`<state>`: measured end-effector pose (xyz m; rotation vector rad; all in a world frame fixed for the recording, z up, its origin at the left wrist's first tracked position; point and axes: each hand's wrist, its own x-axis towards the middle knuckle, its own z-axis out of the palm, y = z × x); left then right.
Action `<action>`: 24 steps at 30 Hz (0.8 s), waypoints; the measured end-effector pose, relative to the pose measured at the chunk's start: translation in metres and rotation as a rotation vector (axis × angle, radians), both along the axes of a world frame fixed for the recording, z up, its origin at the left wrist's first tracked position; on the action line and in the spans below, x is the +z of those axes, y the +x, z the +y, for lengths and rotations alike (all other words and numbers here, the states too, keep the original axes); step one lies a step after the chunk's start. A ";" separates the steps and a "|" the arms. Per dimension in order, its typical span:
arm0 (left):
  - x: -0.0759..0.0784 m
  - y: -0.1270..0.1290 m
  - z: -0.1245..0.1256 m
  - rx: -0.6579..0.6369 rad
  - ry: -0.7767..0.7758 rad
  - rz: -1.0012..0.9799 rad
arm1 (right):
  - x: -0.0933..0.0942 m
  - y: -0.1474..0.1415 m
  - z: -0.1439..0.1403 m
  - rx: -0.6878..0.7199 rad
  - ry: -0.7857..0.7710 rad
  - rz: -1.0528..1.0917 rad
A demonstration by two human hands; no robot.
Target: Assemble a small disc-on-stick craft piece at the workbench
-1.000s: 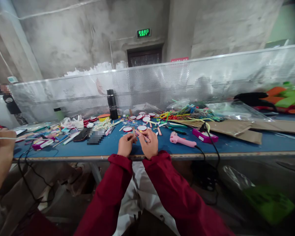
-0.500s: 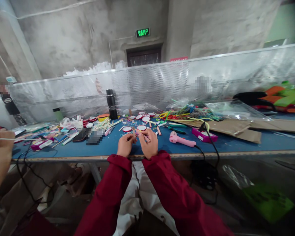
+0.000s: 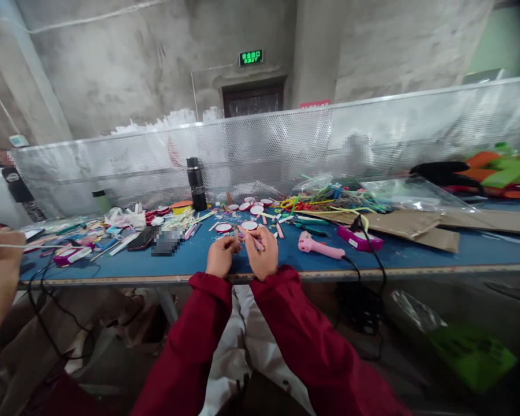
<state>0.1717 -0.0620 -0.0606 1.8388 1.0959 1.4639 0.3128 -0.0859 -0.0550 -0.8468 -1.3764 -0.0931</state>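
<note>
Stick point(image 3: 236, 232) upright, pinched in left hand's point(image 3: 219, 256) fingertips, upper end exposed, presumably for clear sight. Right hand point(image 3: 265, 254) closed on slim pinkish piece point(image 3: 259, 245), partly hidden by fingers; hands set close together, likely for fine control. Forearms converge from near side, wrists at near edge of bench point(image 3: 143, 267). Discs point(image 3: 223, 227) lie just beyond. Corded pink tool point(image 3: 323, 247) lies right, apparently for easy reach.
</note>
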 end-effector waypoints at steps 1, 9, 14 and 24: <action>0.000 0.000 0.000 -0.003 -0.002 0.001 | 0.000 0.000 0.000 0.000 -0.002 -0.001; -0.003 0.001 0.003 0.001 -0.028 0.009 | 0.001 0.000 -0.002 0.005 -0.007 -0.002; -0.002 0.001 0.002 0.007 -0.031 0.010 | 0.001 0.000 -0.003 0.003 -0.025 -0.005; 0.000 0.001 0.000 0.008 -0.024 0.021 | 0.002 0.000 -0.002 0.017 0.003 -0.028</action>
